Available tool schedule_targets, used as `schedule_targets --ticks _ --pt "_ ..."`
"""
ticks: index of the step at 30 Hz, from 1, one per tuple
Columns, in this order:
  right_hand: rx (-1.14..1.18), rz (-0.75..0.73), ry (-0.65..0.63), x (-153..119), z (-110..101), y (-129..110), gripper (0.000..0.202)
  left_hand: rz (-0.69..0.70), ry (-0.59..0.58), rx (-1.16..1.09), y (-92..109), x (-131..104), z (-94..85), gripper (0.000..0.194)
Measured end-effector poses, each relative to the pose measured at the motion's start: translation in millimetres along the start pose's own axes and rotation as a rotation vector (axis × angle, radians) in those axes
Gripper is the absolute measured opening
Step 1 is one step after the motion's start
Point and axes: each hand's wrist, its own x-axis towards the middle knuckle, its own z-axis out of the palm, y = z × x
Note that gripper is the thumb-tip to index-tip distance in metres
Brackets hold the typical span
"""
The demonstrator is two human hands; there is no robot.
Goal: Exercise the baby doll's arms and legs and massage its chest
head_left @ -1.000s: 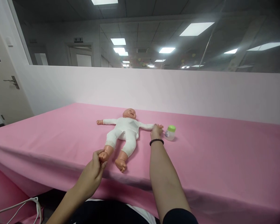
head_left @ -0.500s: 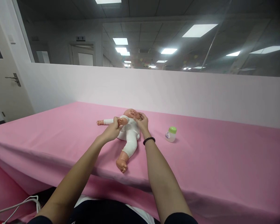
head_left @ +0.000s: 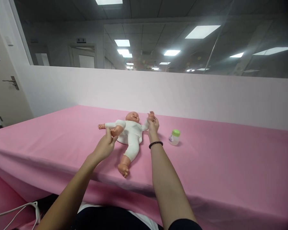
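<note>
A baby doll (head_left: 131,135) in a white bodysuit lies face up on the bench (head_left: 218,166), which is draped in a pink cloth, and the person works its limbs. The left hand (head_left: 105,147) has its grip closed on the doll's foot (head_left: 115,131), the leg bent so that the knee folds up toward the belly. The right hand (head_left: 153,126) has its grip closed on the doll's raised hand (head_left: 150,115), lifting that arm off the cloth; a dark bead bracelet (head_left: 156,144) sits on the wrist. The doll's other leg lies straight toward the bench's near edge and the other arm lies flat, pointing left. By the look of it, this is a limb-bending step on the doll; carrying it on would call for keeping both holds firm but light, so the doll's body stays put. A small bottle with a green cap (head_left: 174,137) stands upright near the right hand, apart from it.
</note>
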Motion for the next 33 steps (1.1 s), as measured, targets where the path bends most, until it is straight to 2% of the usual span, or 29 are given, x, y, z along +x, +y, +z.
schedule_targets --ticks 2,3,7,9,11,15,18,21,24,26,29,31,33 --pt "0.07 0.134 0.247 11.6 -17.0 4.7 0.036 -0.005 0.055 -0.028 -8.5 -30.4 -5.3 0.025" --pt "0.073 0.198 0.301 16.1 -26.9 7.7 0.032 -0.019 0.076 -0.029 -13.3 -46.2 -7.1 0.026" --pt "0.054 0.317 0.372 23.8 -62.0 21.2 0.017 -0.092 0.054 0.012 -32.0 -97.6 -7.6 0.034" --pt "0.037 0.344 0.366 24.4 -70.8 26.5 0.014 -0.091 0.06 0.052 -37.2 -109.8 -5.6 0.035" --pt "0.018 0.347 0.348 24.8 -74.1 29.6 0.015 -0.095 0.059 0.068 -38.3 -112.5 -4.1 0.035" --pt "-0.007 0.331 0.351 25.0 -72.7 29.7 0.013 -0.138 0.025 0.001 -32.1 -100.6 -5.4 0.034" --pt "-0.027 0.298 0.347 24.3 -64.6 25.7 0.022 -0.131 0.058 -0.05 -23.7 -82.5 -8.5 0.034" --pt "-0.064 0.209 0.312 21.2 -45.1 18.5 0.033 -0.077 0.084 -0.066 -12.8 -55.2 -8.4 0.028" --pt "-0.097 0.075 0.247 10.4 -18.4 8.2 0.04 -0.035 0.045 -0.071 -3.8 -21.2 -2.0 0.025" --pt "-0.187 -0.077 0.119 -2.3 -3.0 1.6 0.041 -0.037 -0.002 -0.025 -1.4 0.4 4.9 0.027" --pt "-0.474 -0.233 -0.176 -23.8 10.4 -4.3 0.035 -0.063 -0.069 0.078 -2.4 22.6 15.7 0.027" --pt "-0.679 -0.305 -0.379 -34.7 13.3 -4.8 0.038 -0.068 -0.091 0.099 -4.0 28.4 21.9 0.024" --pt "-0.828 -0.384 -0.528 -40.8 13.5 -3.6 0.045 -0.047 -0.088 0.095 -4.7 28.2 26.8 0.02"
